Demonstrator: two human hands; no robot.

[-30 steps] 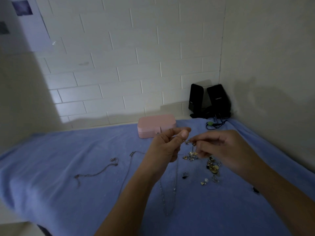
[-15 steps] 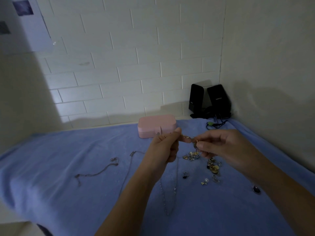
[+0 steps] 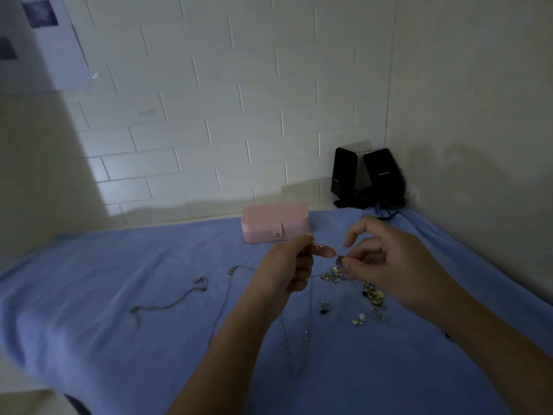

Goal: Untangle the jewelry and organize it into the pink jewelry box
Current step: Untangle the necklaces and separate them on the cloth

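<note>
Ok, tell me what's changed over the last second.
The left hand and right hand have drawn slightly apart, each pinching one end of a small tangled piece now stretched between them; the right forefinger has lifted off. The closed pink jewelry box, the chains and the loose pile on the blue cloth lie as before.

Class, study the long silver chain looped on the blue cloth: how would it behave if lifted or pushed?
Probably floppy: the long chain lies in a loose narrow loop, draped flat on the blue cloth. Likely light, since its links look very fine. Pushed, it would probably bunch up rather than roll or slide whole.
</note>
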